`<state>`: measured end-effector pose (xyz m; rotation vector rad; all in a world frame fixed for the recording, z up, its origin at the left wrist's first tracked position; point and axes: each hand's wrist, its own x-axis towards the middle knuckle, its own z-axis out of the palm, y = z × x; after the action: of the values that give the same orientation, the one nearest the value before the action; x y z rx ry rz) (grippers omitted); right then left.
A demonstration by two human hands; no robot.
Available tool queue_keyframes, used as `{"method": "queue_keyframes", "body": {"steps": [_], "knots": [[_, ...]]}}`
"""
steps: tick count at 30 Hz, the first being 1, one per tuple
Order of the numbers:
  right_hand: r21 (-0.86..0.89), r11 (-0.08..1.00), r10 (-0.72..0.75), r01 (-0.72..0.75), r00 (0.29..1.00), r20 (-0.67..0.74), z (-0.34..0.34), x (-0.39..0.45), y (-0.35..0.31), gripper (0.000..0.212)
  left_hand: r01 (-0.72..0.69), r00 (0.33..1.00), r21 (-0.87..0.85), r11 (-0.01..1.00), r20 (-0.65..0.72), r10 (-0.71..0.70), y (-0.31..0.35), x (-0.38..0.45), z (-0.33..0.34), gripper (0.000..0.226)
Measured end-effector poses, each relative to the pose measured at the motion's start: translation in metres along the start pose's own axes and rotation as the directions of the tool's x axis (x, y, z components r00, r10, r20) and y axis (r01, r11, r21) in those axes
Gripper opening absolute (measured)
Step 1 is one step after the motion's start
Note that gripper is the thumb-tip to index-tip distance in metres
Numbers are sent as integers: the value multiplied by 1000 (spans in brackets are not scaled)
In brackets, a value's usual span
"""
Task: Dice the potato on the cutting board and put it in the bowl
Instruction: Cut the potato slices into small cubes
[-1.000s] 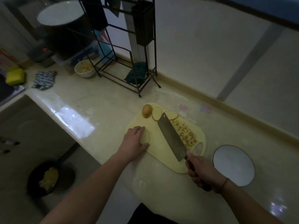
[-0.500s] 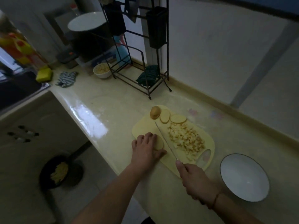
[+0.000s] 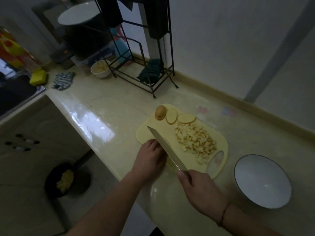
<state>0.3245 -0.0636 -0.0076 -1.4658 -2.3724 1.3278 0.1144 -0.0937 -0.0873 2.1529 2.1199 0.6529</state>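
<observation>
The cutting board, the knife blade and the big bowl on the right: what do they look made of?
Cutting board: probably plastic, pale yellow, thin, matte, with a moulded handle hole.
Knife blade: metal, likely steel, grey with a dull sheen.
Bowl: looks like glazed ceramic or enamel, glossy white with a dark rim; I cannot tell which.

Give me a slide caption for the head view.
Right hand slicing potato with knife on cutting board; left hand steadying it.
</observation>
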Motion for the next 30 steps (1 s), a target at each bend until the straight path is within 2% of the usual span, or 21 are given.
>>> {"method": "queue_keyframes", "body": {"steps": [7,15,24,30], "knots": [[-1,1000,-13,13,1000,-20,3,6,-2,47,-41,999,27,999,12,41,-3,3,-5,26],[61,998,15,-14,1000,-16,1,-4,2,54,-33,999,4,999,-12,33,-2,6,-6,32],[62,995,68,-73,995,75,-5,-6,2,56,-70,997,-78,994,-45,67,-4,10,-6,32],[165,979,103,-120,989,111,-11,24,8,57,-22,996,-133,991,-84,11,-6,9,2,25]]}}
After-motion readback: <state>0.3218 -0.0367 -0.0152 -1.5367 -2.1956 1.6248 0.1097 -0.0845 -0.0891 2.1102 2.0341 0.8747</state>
